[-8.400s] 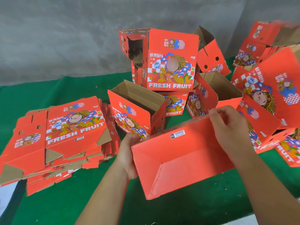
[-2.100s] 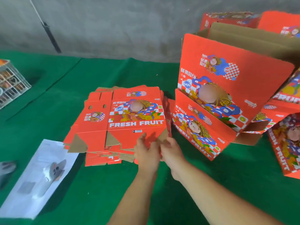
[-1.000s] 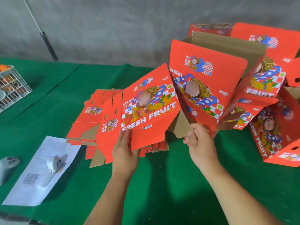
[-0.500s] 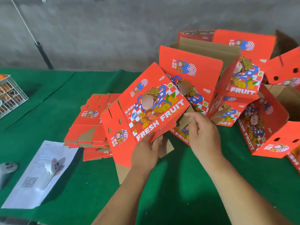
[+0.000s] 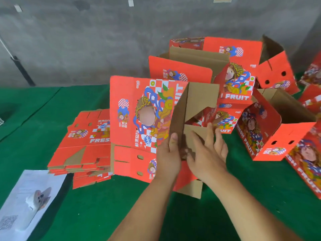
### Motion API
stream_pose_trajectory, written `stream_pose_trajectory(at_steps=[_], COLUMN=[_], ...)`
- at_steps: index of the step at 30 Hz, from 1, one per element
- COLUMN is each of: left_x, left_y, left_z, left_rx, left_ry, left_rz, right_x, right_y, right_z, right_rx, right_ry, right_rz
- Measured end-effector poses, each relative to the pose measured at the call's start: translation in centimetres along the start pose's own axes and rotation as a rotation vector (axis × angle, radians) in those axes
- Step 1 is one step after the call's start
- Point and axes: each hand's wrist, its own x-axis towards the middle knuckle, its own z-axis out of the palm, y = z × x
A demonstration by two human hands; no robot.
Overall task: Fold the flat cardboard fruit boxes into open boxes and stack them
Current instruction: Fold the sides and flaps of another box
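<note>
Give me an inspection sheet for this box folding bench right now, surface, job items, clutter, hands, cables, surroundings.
Surface: green cloth covers the table.
Job's things: half-opened box held upright, brown bottom flaps facing the camera; flat box stack to its left; folded boxes piled behind and right.
Clutter: white sheet with a small grey device on it.
Hands: left hand grips the box's edge; right hand presses a flap with straight fingers.
Cables: nothing seen.
Surroundings: grey concrete wall.
</note>
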Motion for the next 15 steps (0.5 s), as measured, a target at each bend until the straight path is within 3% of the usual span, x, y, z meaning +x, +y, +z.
stream_pose_trajectory(at_steps=[5,8,13,15], left_x=[-0.1,0.1,0.2,1.3], left_y=[1.0,2.2,2.2,2.4], left_z=[3.2,4.0,2.4,1.1], left_rx=[-0.115,-0.167,-0.180,-0.201], left_ry=[0.059,-0.013,-0.159,-0.109], left_rz=[-0.159,-0.240,-0.128,-0.094], right_x=[0.2,0.9,2.2,2.4], right_y=[0.9,1.5,4.0,4.6], right_z=[-0.5,-1.5,-3.1,-3.5], right_rx=[-0.066,-0.087,-0.165,-0.157], right_ry=[-0.102,0.007,-0.005,0.021], right_rz=[0.027,0.028,0.016,0.033])
